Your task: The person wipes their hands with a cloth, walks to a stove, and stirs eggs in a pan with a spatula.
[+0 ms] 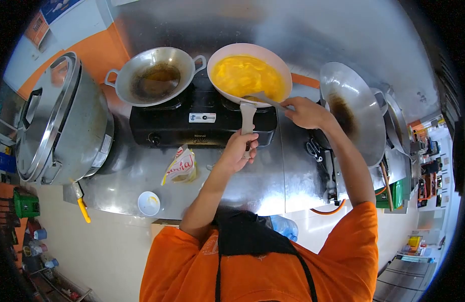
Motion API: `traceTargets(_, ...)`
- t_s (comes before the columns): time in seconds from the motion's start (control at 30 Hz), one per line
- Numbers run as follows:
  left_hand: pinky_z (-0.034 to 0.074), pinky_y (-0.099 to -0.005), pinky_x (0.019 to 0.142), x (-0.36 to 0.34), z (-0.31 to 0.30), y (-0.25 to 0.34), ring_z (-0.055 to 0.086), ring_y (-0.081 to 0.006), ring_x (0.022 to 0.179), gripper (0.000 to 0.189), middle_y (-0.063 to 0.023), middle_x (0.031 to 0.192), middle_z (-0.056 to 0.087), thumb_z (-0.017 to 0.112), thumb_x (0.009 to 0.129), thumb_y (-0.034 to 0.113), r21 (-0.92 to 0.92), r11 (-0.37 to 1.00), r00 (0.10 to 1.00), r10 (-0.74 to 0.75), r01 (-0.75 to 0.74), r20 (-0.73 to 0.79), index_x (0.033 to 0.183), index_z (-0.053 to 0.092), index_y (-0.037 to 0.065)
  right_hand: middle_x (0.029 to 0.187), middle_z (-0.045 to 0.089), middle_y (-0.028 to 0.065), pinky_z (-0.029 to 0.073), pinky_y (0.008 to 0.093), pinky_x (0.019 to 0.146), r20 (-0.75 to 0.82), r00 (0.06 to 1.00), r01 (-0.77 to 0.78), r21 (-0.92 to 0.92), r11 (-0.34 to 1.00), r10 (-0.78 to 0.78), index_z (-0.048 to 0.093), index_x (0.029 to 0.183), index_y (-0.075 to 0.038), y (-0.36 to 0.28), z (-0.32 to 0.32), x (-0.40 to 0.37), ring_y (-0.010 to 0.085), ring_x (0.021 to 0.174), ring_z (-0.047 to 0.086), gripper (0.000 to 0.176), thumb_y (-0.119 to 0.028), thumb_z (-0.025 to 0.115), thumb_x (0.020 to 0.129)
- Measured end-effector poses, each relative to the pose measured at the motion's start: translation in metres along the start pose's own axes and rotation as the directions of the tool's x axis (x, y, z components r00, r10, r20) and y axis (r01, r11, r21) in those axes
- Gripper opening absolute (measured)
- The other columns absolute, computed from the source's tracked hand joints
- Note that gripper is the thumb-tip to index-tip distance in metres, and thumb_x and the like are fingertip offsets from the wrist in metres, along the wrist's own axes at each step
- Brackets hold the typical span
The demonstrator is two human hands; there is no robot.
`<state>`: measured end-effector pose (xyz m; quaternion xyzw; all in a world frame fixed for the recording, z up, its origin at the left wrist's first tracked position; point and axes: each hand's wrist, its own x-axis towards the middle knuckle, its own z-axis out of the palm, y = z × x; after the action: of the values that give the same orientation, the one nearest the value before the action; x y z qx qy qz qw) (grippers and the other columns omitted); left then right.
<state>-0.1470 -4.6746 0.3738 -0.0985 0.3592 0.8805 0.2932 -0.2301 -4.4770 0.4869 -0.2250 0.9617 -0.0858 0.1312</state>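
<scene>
Yellow egg mixture (247, 75) covers the inside of a light pink frying pan (281, 65), which sits over the right side of a black two-burner stove (202, 126). My left hand (239, 150) is closed around the pan's pale handle (247, 118). A spatula (266, 99) is gripped in my right hand (305, 113), its flat end at the pan's near edge, touching the egg. On the left burner rests a metal wok (124, 80) with dark oil in its bottom. An oil packet (180, 166) lies in front of the stove.
A large metal cooker (81, 121) stands at the left, a yellow-handled tool (83, 209) beside it. A small white bowl (149, 203) is near the counter's front edge. At the right are a big wok (363, 100) and black-handled scissors (314, 150).
</scene>
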Motion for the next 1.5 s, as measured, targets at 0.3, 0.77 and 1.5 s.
traceTargets(0.3,0.031,-0.0272,0.04,-0.002,0.002,0.0,0.043,-0.0111,0.045,0.039,0.0027,0.06,0.045,0.058,0.08,0.017,0.001,1.0,1.0,-0.008,0.008,-0.019,0.116,0.042,0.016,0.088,0.062,0.0206,0.05,0.0377,0.068,0.042,0.995,-0.086,-0.001,0.996,0.086,0.06,0.102,-0.001,-0.03,-0.006,0.064,0.0298,0.072,0.063,0.031,-0.018,0.047,0.079)
traceTargets(0.77,0.035,-0.028,0.038,-0.001,0.001,0.001,0.046,-0.0125,0.043,0.04,0.0015,0.06,0.047,0.054,0.081,0.016,-0.002,1.0,1.0,-0.001,0.001,0.005,0.117,0.037,0.014,0.072,0.06,0.0163,0.045,0.0327,0.041,0.06,0.963,-0.266,0.076,0.961,0.262,0.056,0.112,-0.002,-0.001,-0.009,0.125,0.022,0.044,0.054,0.036,-0.02,0.047,0.083)
traceTargets(1.5,0.033,-0.0281,0.036,0.003,-0.002,-0.002,0.046,-0.0126,0.043,0.044,0.0001,0.061,0.047,0.055,0.081,0.016,-0.024,1.0,1.0,0.002,-0.002,0.02,0.121,0.038,0.013,0.101,0.059,0.0227,0.043,0.0446,0.086,0.002,0.994,-0.107,-0.003,0.994,0.107,0.06,0.106,-0.004,0.029,-0.003,-0.018,0.0375,0.097,0.056,0.031,-0.02,0.049,0.083)
